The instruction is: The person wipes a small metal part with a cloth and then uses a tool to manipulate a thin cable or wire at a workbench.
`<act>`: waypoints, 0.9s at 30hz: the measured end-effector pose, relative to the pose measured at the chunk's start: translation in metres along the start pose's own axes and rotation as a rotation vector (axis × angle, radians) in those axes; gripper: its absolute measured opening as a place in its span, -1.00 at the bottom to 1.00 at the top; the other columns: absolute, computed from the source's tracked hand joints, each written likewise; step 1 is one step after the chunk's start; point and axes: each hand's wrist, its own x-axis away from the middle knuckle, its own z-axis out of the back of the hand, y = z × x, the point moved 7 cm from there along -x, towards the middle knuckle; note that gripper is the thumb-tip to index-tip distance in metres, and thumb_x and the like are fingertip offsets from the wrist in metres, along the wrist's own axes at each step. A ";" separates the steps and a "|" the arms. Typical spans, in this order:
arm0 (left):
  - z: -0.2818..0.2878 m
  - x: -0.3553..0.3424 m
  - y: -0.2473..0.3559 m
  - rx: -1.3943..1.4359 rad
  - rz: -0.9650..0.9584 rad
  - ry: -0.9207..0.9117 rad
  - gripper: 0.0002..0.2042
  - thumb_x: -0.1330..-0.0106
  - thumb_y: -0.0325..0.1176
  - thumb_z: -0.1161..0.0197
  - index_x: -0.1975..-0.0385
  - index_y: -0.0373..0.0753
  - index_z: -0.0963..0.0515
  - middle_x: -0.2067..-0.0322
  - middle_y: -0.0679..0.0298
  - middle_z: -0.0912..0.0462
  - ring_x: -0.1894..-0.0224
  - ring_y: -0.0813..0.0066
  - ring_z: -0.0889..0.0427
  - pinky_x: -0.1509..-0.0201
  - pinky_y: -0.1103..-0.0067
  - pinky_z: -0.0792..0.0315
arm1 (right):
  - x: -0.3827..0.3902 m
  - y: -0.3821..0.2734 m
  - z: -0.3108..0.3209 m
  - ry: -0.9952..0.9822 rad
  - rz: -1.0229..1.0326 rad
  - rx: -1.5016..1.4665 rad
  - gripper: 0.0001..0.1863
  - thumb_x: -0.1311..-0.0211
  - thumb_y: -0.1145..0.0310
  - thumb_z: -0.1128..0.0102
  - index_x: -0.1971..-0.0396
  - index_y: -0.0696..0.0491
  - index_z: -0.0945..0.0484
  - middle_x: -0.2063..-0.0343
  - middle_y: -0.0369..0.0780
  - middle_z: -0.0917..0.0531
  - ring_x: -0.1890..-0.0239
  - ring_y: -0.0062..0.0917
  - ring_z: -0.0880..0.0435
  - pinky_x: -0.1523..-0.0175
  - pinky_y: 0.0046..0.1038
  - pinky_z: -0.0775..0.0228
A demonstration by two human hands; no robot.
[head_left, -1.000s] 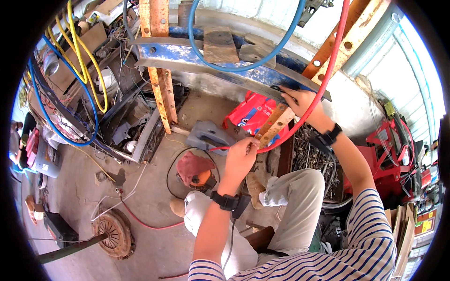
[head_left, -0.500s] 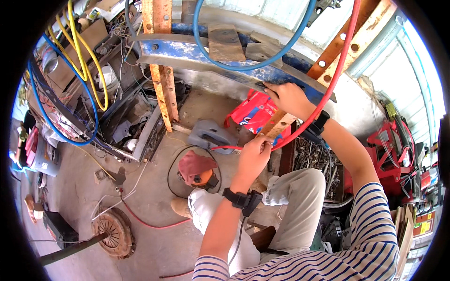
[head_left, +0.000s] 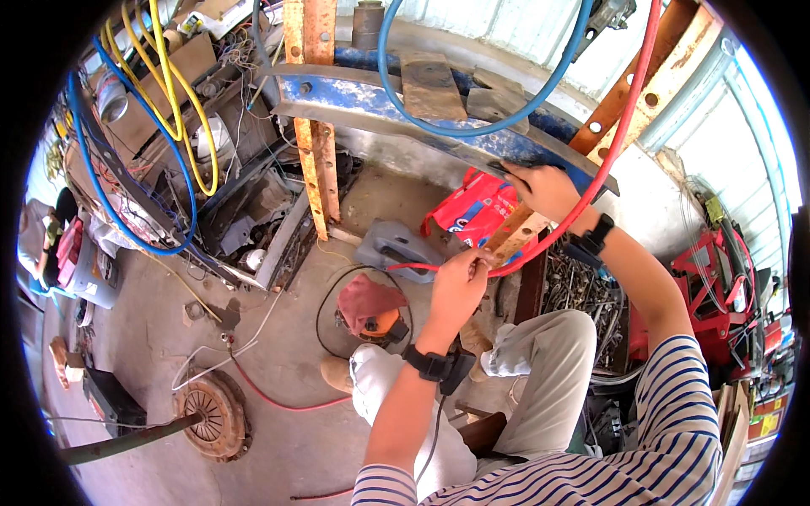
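Near the middle, my left hand is closed in a pinch around a red hose. The hose drops in a curve from the upper right, passes by my right wrist and pokes out a short way left of my fingers. Higher up, my right hand is at the lower edge of a blue, paint-worn beam. Its fingers are bent together around something dark at their tips, too small to make out. Behind the hands are a rusty orange perforated post and a red bag.
A blue hose loop hangs before the beam. On the floor lie a grey plastic container, a reddish cloth on an orange tool, and a rusty clutch plate. Metal parts fill a bin by my right knee.
The whole scene has shifted slightly right and down in view. Both hands keep nearly the same places at the hose and the beam.
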 end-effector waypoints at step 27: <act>0.033 0.038 0.015 -0.442 -0.245 0.294 -0.72 -0.15 -0.60 -0.07 0.11 -0.31 -0.47 0.23 0.19 -0.50 0.23 0.46 -0.51 0.23 0.60 -0.44 | 0.124 0.052 0.038 0.385 -0.305 -0.608 -0.65 -0.24 0.02 0.00 0.21 -0.01 -0.52 0.65 -0.15 -0.54 0.65 -0.38 -0.52 0.56 -0.37 -0.31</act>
